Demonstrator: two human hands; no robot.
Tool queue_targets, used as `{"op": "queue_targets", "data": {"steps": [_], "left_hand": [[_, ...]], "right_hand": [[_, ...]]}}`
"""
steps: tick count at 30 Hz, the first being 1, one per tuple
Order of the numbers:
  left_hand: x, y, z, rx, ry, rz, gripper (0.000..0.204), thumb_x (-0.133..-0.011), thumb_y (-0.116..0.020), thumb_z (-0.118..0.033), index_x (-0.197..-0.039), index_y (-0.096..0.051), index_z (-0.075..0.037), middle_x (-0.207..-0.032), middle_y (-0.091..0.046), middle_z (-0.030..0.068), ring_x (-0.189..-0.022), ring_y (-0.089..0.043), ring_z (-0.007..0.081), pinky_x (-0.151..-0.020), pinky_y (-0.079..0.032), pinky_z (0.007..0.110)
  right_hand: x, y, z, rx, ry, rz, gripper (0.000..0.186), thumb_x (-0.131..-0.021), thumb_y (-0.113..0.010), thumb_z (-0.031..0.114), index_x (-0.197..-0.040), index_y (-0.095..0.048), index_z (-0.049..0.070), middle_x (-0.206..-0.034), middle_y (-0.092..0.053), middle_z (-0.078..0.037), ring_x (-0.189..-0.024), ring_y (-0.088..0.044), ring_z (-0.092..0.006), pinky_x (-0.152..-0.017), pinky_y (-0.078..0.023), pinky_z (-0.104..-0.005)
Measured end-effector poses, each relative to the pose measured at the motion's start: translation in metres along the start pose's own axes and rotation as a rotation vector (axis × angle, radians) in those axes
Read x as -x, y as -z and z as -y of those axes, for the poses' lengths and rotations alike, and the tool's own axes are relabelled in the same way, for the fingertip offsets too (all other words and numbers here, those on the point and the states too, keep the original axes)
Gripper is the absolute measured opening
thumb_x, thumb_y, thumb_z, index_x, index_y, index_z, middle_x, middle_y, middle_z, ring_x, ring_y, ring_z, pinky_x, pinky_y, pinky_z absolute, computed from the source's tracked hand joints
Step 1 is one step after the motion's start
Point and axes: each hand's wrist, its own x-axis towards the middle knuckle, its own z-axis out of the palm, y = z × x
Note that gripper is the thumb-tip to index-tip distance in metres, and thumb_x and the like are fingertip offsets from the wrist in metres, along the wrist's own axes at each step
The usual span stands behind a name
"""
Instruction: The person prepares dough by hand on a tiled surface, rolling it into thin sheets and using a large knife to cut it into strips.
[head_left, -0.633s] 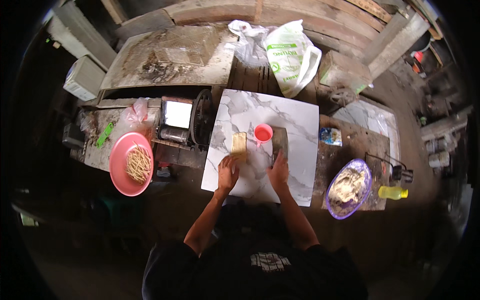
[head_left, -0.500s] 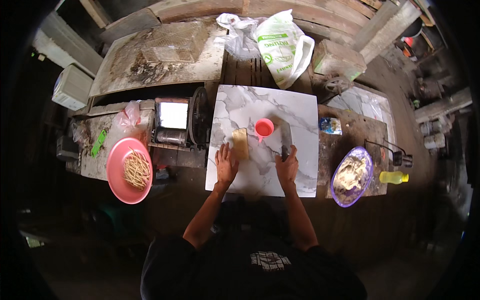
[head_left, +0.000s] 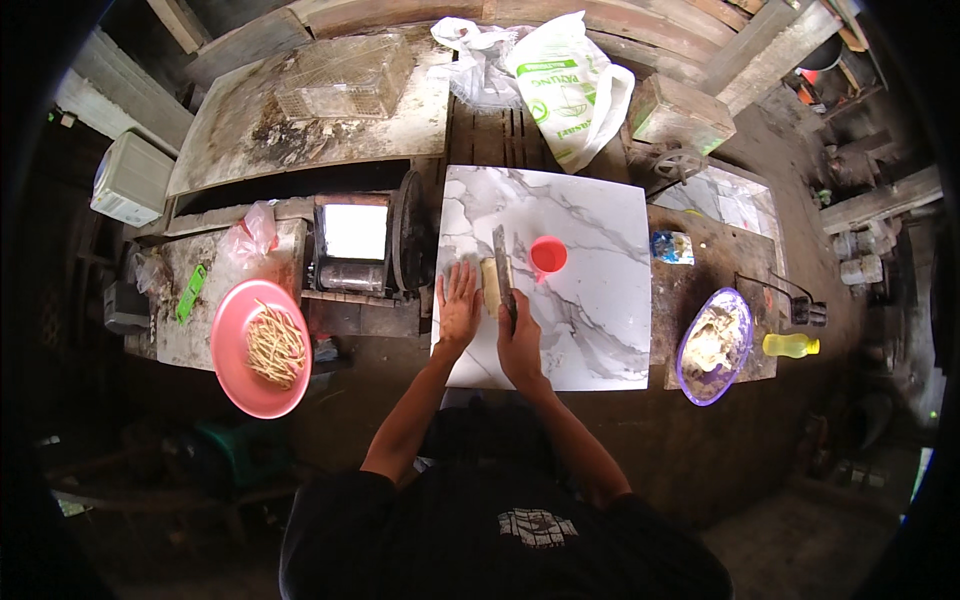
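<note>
A flat, pale yellow slab of dough (head_left: 489,287) lies on the white marble-patterned board (head_left: 600,330). My right hand (head_left: 520,345) is closed round the handle of a long knife (head_left: 502,255), whose blade points away from me over the slab's right side. Whether the blade touches the dough I cannot tell. Flat on the board, with fingers stretched out, my left hand (head_left: 458,305) rests against the slab's left edge. A red cup (head_left: 548,256) stands just right of the knife.
At left are a pink basin (head_left: 232,355) with thin dough strips (head_left: 275,345) and a roller machine (head_left: 348,277). On the right stand a purple basin (head_left: 703,401) holding pale dough (head_left: 714,342) and a yellow bottle (head_left: 790,346). Plastic bags (head_left: 570,95) lie beyond the board.
My right hand has lifted the knife from the board's right side and brought it left, past the cup, to the dough slab. My left hand has flattened beside the slab.
</note>
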Motion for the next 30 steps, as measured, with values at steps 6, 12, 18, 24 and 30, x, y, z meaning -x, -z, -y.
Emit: {"op": "queue_targets", "data": {"steps": [6, 12, 18, 24, 30], "left_hand": [[-0.004, 0.003, -0.003, 0.041, -0.048, 0.024, 0.044, -0.084, -0.039, -0.017, -0.124, -0.031, -0.003, -0.133, -0.026, 0.0119, -0.125, -0.019, 0.0269, -0.101, -0.007, 0.045], [0.005, 0.012, -0.006, -0.038, -0.097, 0.075, 0.049, -0.079, -0.042, -0.014, -0.124, -0.03, 0.0, -0.135, -0.022, 0.0094, -0.127, -0.013, 0.025, -0.102, -0.004, 0.044], [0.007, 0.011, -0.002, -0.121, -0.133, 0.069, 0.055, -0.074, -0.045, -0.012, -0.125, -0.028, -0.001, -0.136, -0.019, 0.0081, -0.127, -0.01, 0.025, -0.102, -0.003, 0.045], [0.007, 0.009, -0.002, -0.139, -0.145, 0.084, 0.07, -0.063, -0.052, -0.013, -0.126, -0.025, -0.001, -0.137, -0.016, 0.0078, -0.128, -0.009, 0.0254, -0.103, -0.002, 0.044], [0.005, 0.019, -0.01, -0.108, -0.107, 0.221, 0.068, -0.061, -0.052, -0.012, -0.123, -0.029, 0.005, -0.136, -0.016, 0.012, -0.127, -0.007, 0.0292, -0.102, -0.001, 0.047]], "right_hand": [[0.006, -0.024, -0.014, 0.055, 0.014, 0.01, 0.028, -0.085, -0.042, 0.012, -0.109, -0.039, -0.001, -0.087, -0.053, -0.026, -0.079, -0.052, -0.0399, -0.066, -0.042, -0.0403], [0.023, -0.028, -0.011, 0.117, -0.089, 0.07, 0.03, -0.085, -0.042, 0.014, -0.11, -0.038, -0.001, -0.091, -0.052, -0.027, -0.083, -0.051, -0.0408, -0.069, -0.041, -0.0421], [0.027, -0.031, -0.011, 0.137, -0.11, 0.084, 0.031, -0.086, -0.04, 0.018, -0.112, -0.037, 0.001, -0.092, -0.051, -0.027, -0.083, -0.05, -0.0415, -0.07, -0.041, -0.0447], [0.024, -0.032, -0.008, 0.219, -0.164, 0.118, 0.03, -0.087, -0.037, 0.02, -0.111, -0.035, 0.002, -0.085, -0.053, -0.026, -0.074, -0.053, -0.0405, -0.063, -0.042, -0.047], [0.018, -0.036, -0.013, 0.33, -0.226, 0.202, 0.026, -0.087, -0.035, 0.02, -0.108, -0.035, 0.004, -0.069, -0.054, -0.023, -0.063, -0.054, -0.0398, -0.056, -0.043, -0.0483]]}}
